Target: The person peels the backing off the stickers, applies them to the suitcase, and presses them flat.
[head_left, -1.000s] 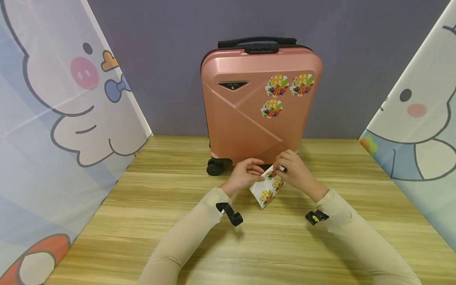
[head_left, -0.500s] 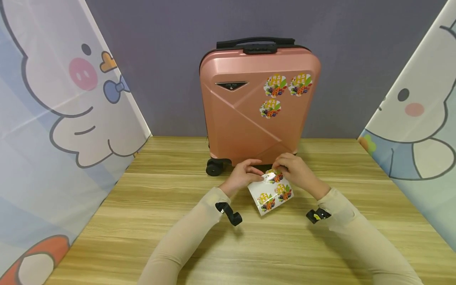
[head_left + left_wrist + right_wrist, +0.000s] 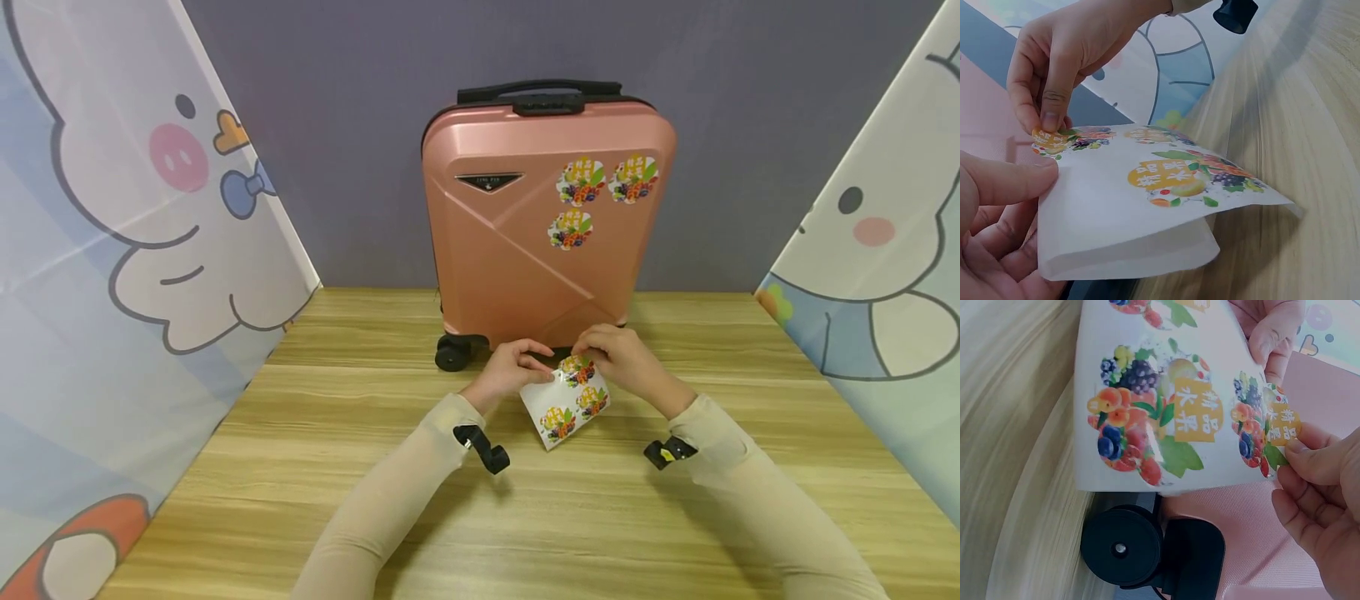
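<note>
A white sheet of fruit stickers [image 3: 542,402] is held over the table, close to the suitcase's lower front. My left hand [image 3: 512,372] pinches its left edge between thumb and fingers. In the left wrist view a second white layer [image 3: 1147,250] shows beneath the printed one. With thumb and fingertips my right hand [image 3: 628,363] pinches the edge of one fruit sticker [image 3: 1249,428], whose yellow lettered side reaches past the sheet's edge. Behind the hands stands a pink suitcase [image 3: 502,275], upright, with round fruit stickers [image 3: 570,229] on the upper right of its front.
The suitcase has a black top handle [image 3: 540,85] and a black wheel [image 3: 452,353] near my left hand. Under everything lies a wood-grain table [image 3: 360,483]. A grey wall [image 3: 337,125] rises behind, and cartoon-printed panels [image 3: 150,275] flank both sides.
The sheet was tilted and bent a second ago, then turned flatter so more stickers face up. Since half a second ago it has shifted only slightly; both hands keep their pinch.
</note>
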`<state>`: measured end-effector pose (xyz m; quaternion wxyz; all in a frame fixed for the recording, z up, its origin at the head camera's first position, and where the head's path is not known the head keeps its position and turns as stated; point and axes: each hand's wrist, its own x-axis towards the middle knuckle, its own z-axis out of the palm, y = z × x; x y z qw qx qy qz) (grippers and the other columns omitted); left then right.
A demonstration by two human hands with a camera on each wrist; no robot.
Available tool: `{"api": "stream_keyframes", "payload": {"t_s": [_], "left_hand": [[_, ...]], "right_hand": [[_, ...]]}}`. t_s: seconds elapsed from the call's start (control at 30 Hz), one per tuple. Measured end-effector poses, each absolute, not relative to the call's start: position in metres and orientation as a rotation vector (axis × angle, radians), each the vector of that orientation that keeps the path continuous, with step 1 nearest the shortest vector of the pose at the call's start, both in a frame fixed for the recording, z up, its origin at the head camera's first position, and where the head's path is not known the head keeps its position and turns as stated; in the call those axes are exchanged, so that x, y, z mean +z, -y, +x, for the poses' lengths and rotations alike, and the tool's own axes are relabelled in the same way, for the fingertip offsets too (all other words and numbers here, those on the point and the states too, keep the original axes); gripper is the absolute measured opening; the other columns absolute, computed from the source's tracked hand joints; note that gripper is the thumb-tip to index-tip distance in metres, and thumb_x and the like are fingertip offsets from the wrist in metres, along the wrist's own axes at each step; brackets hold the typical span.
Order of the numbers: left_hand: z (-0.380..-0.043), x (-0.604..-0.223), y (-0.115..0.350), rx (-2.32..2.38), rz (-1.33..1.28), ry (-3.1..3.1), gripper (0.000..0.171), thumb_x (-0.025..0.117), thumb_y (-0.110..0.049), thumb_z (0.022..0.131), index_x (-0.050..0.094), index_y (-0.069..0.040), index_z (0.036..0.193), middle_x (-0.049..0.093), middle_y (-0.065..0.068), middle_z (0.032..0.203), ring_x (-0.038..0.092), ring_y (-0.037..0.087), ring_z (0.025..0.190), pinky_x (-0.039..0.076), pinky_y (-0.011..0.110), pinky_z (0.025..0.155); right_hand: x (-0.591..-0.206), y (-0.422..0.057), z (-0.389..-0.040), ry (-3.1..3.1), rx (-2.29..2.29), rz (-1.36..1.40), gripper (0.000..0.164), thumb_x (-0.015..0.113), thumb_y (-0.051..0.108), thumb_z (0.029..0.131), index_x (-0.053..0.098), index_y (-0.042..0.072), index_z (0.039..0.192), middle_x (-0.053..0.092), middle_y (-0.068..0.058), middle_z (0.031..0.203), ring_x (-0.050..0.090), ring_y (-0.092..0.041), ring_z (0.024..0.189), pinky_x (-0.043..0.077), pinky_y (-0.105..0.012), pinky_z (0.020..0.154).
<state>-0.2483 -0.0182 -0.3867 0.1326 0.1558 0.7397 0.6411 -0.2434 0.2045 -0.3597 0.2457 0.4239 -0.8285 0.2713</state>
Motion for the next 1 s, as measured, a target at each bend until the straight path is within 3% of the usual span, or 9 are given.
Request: {"api": "stream_keyframes", "payload": {"t_s": [0.27, 0.63, 1.0], "left_hand": [[-0.249, -0.391, 0.021, 1.855, 0.413, -2.152, 0.038, 0.073, 0.008, 0.085, 0.064, 0.002, 0.122, 0.074, 0.013, 0.083, 0.072, 0.021, 0.082, 0.053, 0.024, 0.066], [-0.255, -0.402, 0.03, 1.884, 0.427, -2.135, 0.044, 0.073, 0.01, 0.084, 0.061, 0.006, 0.125, 0.074, 0.015, 0.084, 0.072, 0.023, 0.083, 0.057, 0.027, 0.072], [-0.258, -0.411, 0.036, 1.875, 0.399, -2.205, 0.042, 0.075, 0.006, 0.084, 0.062, 0.005, 0.124, 0.074, 0.017, 0.09, 0.072, 0.025, 0.088, 0.057, 0.027, 0.076]], "right_hand": [[-0.358, -0.205, -0.243, 2.243, 0.759, 1.146, 0.026, 0.073, -0.022, 0.075, 0.074, 0.003, 0.085, 0.071, -0.007, 0.085, 0.067, -0.022, 0.074, 0.057, -0.033, 0.06], [-0.354, -0.208, -0.241, 2.344, 0.81, 1.098, 0.022, 0.074, -0.017, 0.078, 0.075, 0.003, 0.086, 0.072, -0.006, 0.084, 0.067, -0.018, 0.071, 0.056, -0.03, 0.059], [-0.349, -0.211, -0.238, 2.523, 1.084, 0.869, 0.014, 0.073, -0.011, 0.083, 0.076, -0.002, 0.093, 0.074, -0.014, 0.089, 0.07, -0.024, 0.076, 0.057, -0.026, 0.063]]}}
